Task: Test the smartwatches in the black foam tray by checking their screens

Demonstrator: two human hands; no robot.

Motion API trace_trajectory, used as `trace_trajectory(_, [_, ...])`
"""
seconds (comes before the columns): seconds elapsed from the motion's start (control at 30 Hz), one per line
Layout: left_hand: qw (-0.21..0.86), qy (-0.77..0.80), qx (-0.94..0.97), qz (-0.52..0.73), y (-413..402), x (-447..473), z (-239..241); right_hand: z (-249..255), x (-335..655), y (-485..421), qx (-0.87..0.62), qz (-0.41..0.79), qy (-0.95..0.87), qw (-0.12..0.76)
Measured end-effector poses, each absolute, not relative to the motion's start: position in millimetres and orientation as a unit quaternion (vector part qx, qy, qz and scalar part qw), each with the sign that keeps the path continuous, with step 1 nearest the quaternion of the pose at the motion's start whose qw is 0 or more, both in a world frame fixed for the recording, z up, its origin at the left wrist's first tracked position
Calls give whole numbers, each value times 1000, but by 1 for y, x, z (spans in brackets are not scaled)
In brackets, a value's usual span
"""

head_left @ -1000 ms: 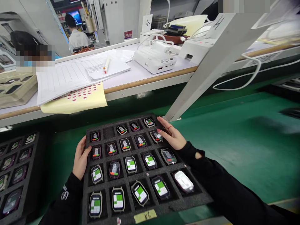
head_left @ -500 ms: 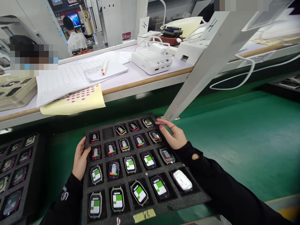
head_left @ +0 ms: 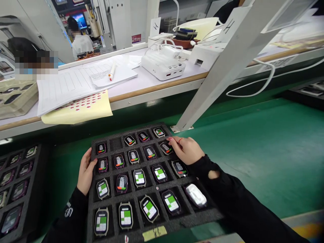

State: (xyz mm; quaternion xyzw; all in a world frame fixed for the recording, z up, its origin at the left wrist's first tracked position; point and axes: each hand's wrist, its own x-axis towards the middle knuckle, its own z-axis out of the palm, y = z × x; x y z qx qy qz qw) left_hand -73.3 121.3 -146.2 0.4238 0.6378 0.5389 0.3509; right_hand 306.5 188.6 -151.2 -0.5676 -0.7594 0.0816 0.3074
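Note:
A black foam tray (head_left: 113, 199) with rows of compartments lies tilted in front of me. Its compartments hold several smartwatch bodies without straps; one in the back row shows only dark foam. Some screens show green and white blocks, such as this smartwatch (head_left: 126, 216); others show text above a red and green strip. At the front right, one smartwatch (head_left: 196, 194) has a bright white face. My left hand (head_left: 86, 172) is closed around the tray's left edge, thumb on top. My right hand (head_left: 188, 150) is closed at the right rim, fingertips beside a second-row smartwatch (head_left: 165, 147).
Another foam tray (head_left: 32, 202) of smartwatches is at the left on the green surface (head_left: 253, 135). A shelf behind bears papers (head_left: 68, 81), a pen (head_left: 112, 72) and a white charging box (head_left: 163, 65). A slanted white post (head_left: 215, 71) stands at the right. Two people are beyond.
My right hand has curled its stretched fingers inward and shifted slightly down over the tray's right rim. The tray has shifted slightly left in view, with my left hand still on it.

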Motion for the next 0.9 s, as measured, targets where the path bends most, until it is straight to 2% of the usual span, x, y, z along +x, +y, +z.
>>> trace_trajectory(0.53, [347, 639, 424, 540, 123, -73, -147, -142, 305, 185, -582, 206, -744, 255])
trace_trajectory(0.9, [346, 647, 424, 531, 121, -75, -148, -146, 314, 191, -547, 322, -725, 269])
